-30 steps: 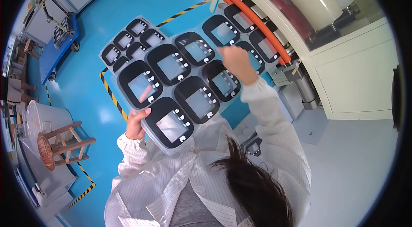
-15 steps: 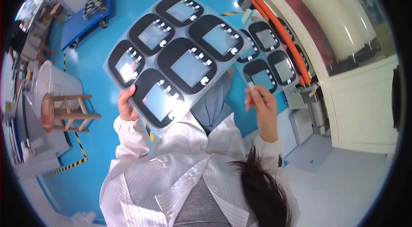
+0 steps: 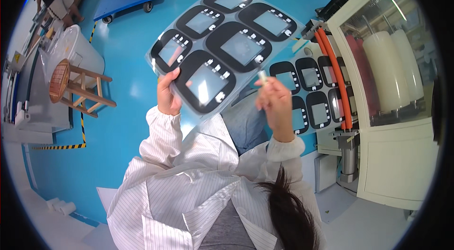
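A clear plastic sheet [image 3: 213, 44] printed with several black rounded panels, each with a see-through window, is tilted up in front of me. My left hand [image 3: 167, 93] grips its lower left edge, thumb on top. My right hand [image 3: 278, 110] is closed in a pinch around a small pale stick-like piece [image 3: 263, 77], too small and blurred to name. That piece is close to the sheet's lower right edge; whether it touches cannot be made out.
To the right, a similar printed sheet [image 3: 306, 99] lies at the orange rollers [image 3: 335, 77] of a cream machine [image 3: 397, 155] with large white rollers behind a window. On the left are a wooden stool [image 3: 85, 90], a white bin [image 3: 90, 56], a blue cart [image 3: 127, 2] and another person [image 3: 59, 2].
The view has shifted left. The held sheet is tipped flatter, and my right hand has come nearer its right edge with the pale piece. More of the sheet at the rollers shows.
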Motion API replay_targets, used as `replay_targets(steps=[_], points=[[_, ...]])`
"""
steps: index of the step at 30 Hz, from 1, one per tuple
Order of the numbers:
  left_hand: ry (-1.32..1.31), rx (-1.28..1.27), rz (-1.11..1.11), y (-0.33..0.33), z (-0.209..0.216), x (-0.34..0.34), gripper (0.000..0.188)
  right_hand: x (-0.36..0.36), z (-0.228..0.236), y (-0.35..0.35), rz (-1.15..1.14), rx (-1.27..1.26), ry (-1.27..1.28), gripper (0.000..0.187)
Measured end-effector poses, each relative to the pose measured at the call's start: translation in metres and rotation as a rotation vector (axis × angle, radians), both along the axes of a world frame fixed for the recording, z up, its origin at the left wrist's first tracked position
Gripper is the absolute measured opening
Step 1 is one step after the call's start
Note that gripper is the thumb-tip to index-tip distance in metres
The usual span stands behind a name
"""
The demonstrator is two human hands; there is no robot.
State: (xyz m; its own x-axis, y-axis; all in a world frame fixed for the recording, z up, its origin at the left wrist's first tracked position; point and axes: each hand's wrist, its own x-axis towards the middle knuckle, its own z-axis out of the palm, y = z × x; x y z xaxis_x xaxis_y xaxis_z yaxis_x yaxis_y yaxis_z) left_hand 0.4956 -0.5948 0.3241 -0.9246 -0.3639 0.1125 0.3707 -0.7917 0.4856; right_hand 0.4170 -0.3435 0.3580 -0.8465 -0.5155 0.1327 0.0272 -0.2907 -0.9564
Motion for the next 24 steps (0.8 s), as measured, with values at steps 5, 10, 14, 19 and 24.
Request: replay_targets(steps=[5, 10, 14, 19, 24], points=[[-0.010, 0.092, 0.111, -0.014, -0.010, -0.012, 0.048, 0.029, -0.024, -0.038, 0.256, 0.023, -0.010, 0.027], [-0.045, 0.167, 0.195, -0.058, -0.030, -0.020, 0.025, 0.056, -0.048, -0.074, 0.408, 0.076, 0.049, 0.026], [-0.019, 0.135, 0.308, -0.082, -0.036, -0.001, 0.029, 0.063, -0.076, -0.065, 0.480, 0.223, -0.043, 0.023], [-0.166, -0.154, 0.601, -0.111, -0.052, 0.056, 0.031, 0.060, -0.087, 0.020, -0.063, 0.891, 0.591, 0.022], [-0.176, 0.111, 0.373, -0.148, -0.116, 0.088, 0.034, 0.085, -0.070, 0.097, -0.572, 0.613, -0.131, 0.025]])
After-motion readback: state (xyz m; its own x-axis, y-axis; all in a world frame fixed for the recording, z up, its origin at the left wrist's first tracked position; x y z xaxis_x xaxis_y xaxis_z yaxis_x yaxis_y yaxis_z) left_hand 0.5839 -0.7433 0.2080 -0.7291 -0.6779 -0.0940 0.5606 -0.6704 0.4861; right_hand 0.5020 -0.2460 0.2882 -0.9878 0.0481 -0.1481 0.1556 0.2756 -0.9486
